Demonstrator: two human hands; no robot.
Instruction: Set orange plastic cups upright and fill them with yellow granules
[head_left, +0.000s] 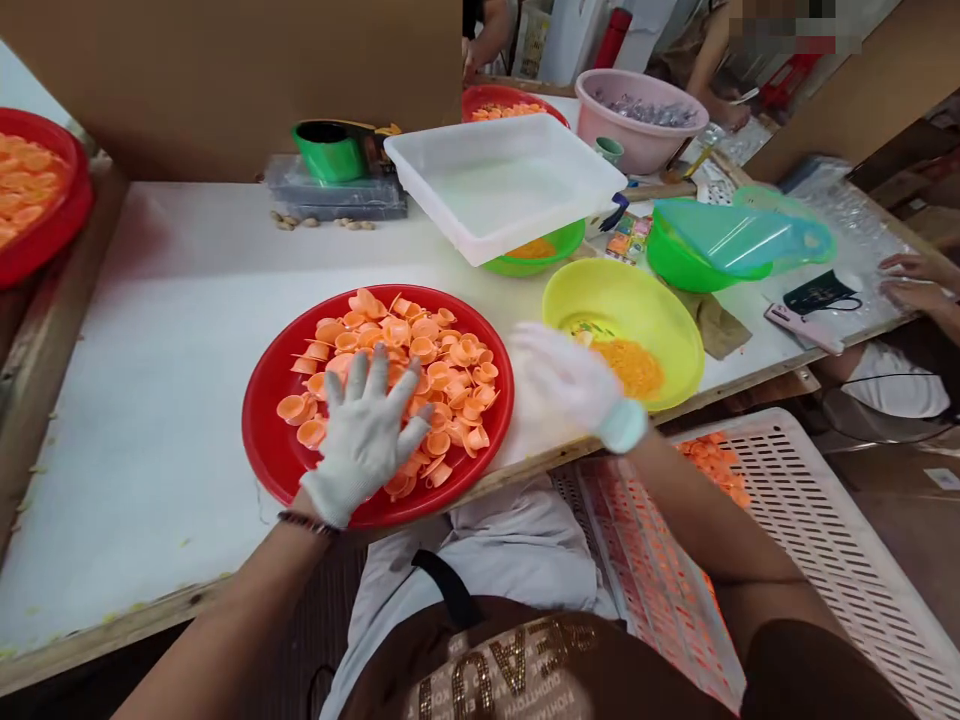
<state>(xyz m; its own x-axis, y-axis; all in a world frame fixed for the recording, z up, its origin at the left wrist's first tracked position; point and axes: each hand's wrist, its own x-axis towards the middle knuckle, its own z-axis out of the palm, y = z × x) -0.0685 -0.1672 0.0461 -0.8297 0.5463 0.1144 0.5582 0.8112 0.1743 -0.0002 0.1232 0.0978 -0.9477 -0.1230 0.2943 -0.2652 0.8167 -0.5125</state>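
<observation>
A red round tray [270, 440] sits at the table's near edge, filled with several small orange plastic caps [427, 370]. My left hand [367, 430], in a white knit glove, lies flat on the caps with its fingers spread. My right hand [570, 385], also gloved and blurred by motion, hovers between the red tray and a yellow bowl [660, 310]. Its fingers look stretched out and nothing shows in them. The yellow bowl holds orange shreds [634, 365].
A white tub [502, 185] rests on a green bowl [551, 250]. Behind are a green cup [330, 150], a pink basin [637, 115] and a green bowl with a teal scoop [739, 240]. A white crate [810, 530] holds caps at my right. Another person's hands [919, 280] rest far right.
</observation>
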